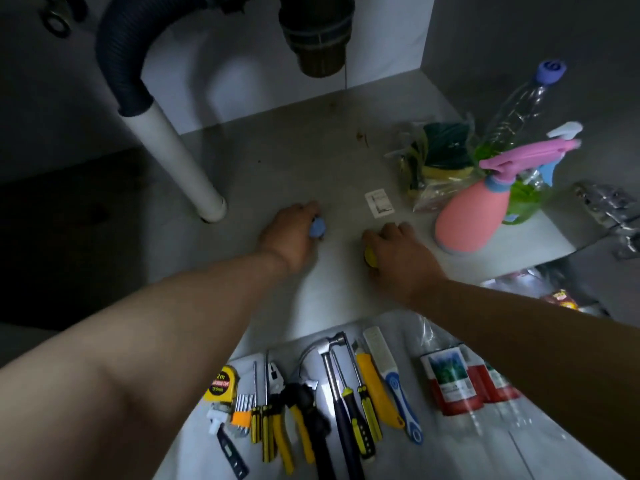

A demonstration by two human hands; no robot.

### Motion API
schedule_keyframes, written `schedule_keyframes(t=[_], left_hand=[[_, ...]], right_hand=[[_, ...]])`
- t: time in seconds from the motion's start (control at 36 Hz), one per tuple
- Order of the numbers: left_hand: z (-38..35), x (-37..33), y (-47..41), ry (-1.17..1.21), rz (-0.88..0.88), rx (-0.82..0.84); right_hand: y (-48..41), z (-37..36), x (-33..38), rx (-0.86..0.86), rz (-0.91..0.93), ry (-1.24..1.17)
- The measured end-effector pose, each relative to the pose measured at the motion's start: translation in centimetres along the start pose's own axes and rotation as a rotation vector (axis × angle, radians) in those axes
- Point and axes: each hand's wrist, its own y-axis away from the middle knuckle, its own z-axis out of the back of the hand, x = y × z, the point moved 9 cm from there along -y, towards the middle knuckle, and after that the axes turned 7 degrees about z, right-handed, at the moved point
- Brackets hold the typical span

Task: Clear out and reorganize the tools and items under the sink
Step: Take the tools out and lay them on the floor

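Tools [346, 403] lined up at 6 o'clock. Left hand [289, 233] curls round a small blue thing [317, 227], right hand [394, 251] grips something yellow [370, 257] on the cabinet floor [294, 161]. Swing right and that pink spray bottle [464, 220] at 2 o'clock probably topples.

— What can I see of myself from here?
— Two bare arms. My left forearm [166, 327] is uncovered from the edge of view to the wrist, and the left grip [289, 233] is bare too.
— And the other side?
— Same. My right forearm [519, 323] is uncovered throughout, and the right grip [398, 252] is bare, its knuckles showing.
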Motion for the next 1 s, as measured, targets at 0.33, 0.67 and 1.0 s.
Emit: schedule_keyframes(t=[0.33, 0.67, 1.0], left_hand=[[-5.6, 0.1, 18.6, -0.016, -0.264, 0.259], [-9.6, 12.3, 23.9, 0.164, 0.192, 0.387], [-12.4, 11.4, 32.9, 0.069, -0.005, 0.631]], right_hand=[[13.1, -4.5, 4.0, 0.311, 0.166, -0.096], [17.0, -11.5, 4.5, 0.541, 0.211, -0.176], [22.6, -12.4, 4.4, 0.571, 0.265, -0.038]])
